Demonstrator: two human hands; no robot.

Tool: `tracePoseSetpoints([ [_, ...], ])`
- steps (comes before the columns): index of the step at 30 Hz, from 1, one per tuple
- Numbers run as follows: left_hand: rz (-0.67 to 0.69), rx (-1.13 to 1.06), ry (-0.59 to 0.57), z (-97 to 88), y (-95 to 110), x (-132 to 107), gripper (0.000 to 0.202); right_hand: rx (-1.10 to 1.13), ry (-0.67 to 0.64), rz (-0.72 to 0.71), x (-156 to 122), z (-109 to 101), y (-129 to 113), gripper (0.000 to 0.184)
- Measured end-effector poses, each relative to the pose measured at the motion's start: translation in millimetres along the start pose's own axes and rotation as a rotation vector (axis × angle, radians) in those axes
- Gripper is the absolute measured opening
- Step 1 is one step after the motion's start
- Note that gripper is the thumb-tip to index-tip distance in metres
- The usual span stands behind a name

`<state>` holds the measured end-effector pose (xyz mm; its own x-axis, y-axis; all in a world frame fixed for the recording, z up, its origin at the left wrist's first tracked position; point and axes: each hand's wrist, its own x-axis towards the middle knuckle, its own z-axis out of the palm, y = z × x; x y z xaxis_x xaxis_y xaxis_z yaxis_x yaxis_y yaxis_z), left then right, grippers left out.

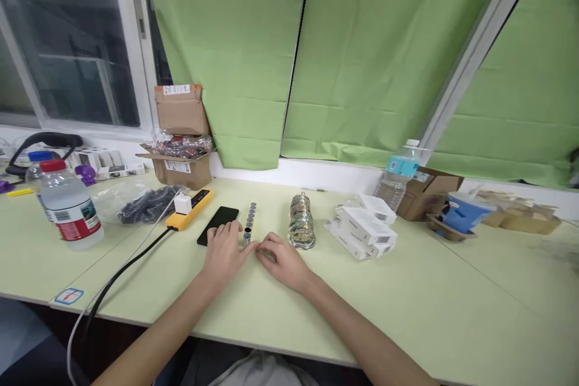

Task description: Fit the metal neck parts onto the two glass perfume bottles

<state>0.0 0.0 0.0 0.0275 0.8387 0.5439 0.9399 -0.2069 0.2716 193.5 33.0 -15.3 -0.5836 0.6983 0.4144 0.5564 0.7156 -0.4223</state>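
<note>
A straight row of small round silver pieces [251, 217], like coin cells or short metal cylinders, runs away from me on the table. At its near end a taller silver piece [246, 236] stands beside my left hand [224, 253]. That hand rests by the row, thumb stretched right and fingers apart, its fingertips at the edge of a black smartphone [220, 223]. My right hand [283, 260] lies just right of the row, fingers curled together, its tips meeting my left thumb. Whatever they may hold is hidden. A ribbed, shiny glass jar [301, 223] stands beyond my right hand.
White small boxes [364, 226] are stacked right of the jar, before a water bottle [400, 175]. A blue cup [464, 212] sits farther right. Leftward are a yellow power strip [190, 210] with cables, a red-capped bottle [70, 208] and an opened cardboard box [183, 172].
</note>
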Motion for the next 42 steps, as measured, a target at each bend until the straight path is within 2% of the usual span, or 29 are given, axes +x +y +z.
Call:
tracePoseSetpoints([
  [2, -0.007, -0.031, -0.058, 0.1, -1.0, 0.7, 0.031, 0.001, -0.002, 0.007, -0.3, -0.3, -0.6, 0.015],
  [8, -0.003, -0.094, -0.249, 2.7, -2.7, 1.4, 0.033, 0.005, 0.004, 0.011, -0.5, 0.0, -0.9, 0.014],
  [11, -0.012, -0.110, -0.290, 4.5, -1.6, 0.8, 0.026, 0.016, 0.004, 0.012, -0.3, -0.1, -0.3, 0.015],
  [16, 0.008, -0.140, -0.295, 4.5, -0.2, 0.7, 0.016, 0.018, 0.005, 0.011, 0.0, -0.2, 0.1, 0.016],
  [42, 0.072, -0.170, -0.234, 8.3, -0.3, -2.5, 0.012, 0.012, 0.019, 0.009, -0.7, -0.8, -2.7, 0.016],
])
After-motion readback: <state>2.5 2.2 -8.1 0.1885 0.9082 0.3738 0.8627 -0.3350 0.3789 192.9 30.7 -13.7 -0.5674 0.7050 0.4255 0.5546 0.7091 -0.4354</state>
